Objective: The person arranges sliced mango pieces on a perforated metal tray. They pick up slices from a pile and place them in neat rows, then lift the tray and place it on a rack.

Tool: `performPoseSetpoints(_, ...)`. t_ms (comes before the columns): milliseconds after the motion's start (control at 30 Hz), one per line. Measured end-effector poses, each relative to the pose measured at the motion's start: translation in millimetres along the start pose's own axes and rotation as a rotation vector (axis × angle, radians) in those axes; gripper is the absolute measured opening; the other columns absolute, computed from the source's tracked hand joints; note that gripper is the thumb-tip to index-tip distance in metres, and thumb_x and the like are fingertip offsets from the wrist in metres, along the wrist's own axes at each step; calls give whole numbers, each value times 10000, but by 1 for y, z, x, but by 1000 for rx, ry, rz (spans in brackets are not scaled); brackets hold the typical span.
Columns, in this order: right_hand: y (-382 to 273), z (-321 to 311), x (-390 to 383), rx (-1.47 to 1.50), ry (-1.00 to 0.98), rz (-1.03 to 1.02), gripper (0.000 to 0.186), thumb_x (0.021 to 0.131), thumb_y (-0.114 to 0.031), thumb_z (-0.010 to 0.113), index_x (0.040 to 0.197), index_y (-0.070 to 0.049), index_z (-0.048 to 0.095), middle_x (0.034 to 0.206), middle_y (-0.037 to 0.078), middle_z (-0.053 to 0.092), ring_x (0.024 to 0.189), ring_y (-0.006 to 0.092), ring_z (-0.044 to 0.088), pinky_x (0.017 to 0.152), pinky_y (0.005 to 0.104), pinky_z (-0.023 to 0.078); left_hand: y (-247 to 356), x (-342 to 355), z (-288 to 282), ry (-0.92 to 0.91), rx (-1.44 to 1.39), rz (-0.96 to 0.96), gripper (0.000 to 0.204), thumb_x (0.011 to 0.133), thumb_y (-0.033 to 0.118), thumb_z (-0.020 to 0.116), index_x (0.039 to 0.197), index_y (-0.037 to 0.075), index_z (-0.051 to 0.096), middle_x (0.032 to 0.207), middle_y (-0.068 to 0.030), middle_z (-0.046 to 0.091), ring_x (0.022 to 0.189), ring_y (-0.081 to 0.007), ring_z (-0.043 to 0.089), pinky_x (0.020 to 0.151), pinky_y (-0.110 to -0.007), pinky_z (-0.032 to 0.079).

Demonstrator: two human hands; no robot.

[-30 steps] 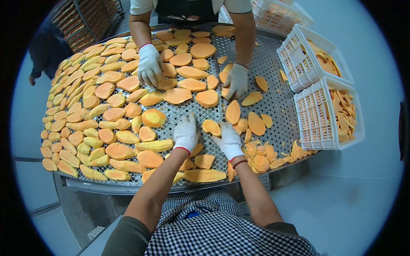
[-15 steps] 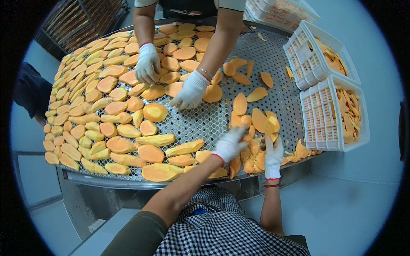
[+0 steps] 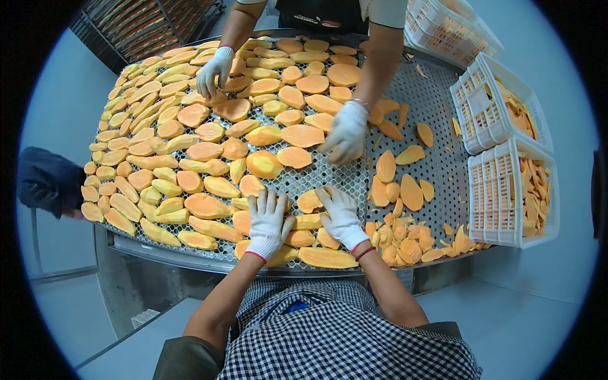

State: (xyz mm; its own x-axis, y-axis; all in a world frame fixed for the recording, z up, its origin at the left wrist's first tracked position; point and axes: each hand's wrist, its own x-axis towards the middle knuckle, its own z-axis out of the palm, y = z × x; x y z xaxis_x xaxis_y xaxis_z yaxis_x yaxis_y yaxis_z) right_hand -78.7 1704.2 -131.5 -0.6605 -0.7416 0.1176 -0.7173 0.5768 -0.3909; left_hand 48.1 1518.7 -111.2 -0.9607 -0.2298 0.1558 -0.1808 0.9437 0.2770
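Observation:
My left hand [image 3: 270, 227], in a white knit glove, lies flat with spread fingers over orange sweet potato slices [image 3: 204, 206] near the table's front edge. Just to its right, my gloved right hand [image 3: 342, 219] rests with its fingers stretched out. Its fingertips touch a rounded slice [image 3: 309, 201], and nothing is gripped. The slices lie in close rows on a white mesh tray [image 3: 288, 182]. Right of my right hand, a heap of small slices and scraps [image 3: 400, 240] sits on the perforated metal table [image 3: 443, 183].
Across the table, a co-worker's gloved left hand [image 3: 348, 133] and right hand [image 3: 215, 71] are over the slices. White plastic crates [image 3: 491, 193] of orange pieces stand along the right edge. A loaded rack [image 3: 142, 31] stands at the back left; a dark sleeve [image 3: 47, 180] shows at the left.
Both my hands have left the scrap heap and moved left onto the slices on the mesh. The slices my right hand held are let go. The co-worker's left hand has shifted right.

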Motion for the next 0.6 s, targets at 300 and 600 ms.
performPoseSetpoints(300,-36,10,65,45,-199,278,541,793,-345,754,1283,-169,608,1229,88,610,1116,316,582,946,442,477,-7,-4,11,30,-33,17,721,832,346,702,1409,14,424,1382,-223,448,1348,-424,355,1158,-586,184)
performPoseSetpoints(600,61,-28,-5,-149,173,533,534,804,-402,751,1233,-102,642,1339,122,581,1179,318,544,1009,491,392,-4,-5,11,35,-14,25,665,813,299,708,1354,13,446,1394,-254,406,1325,-454,343,1143,-581,209)
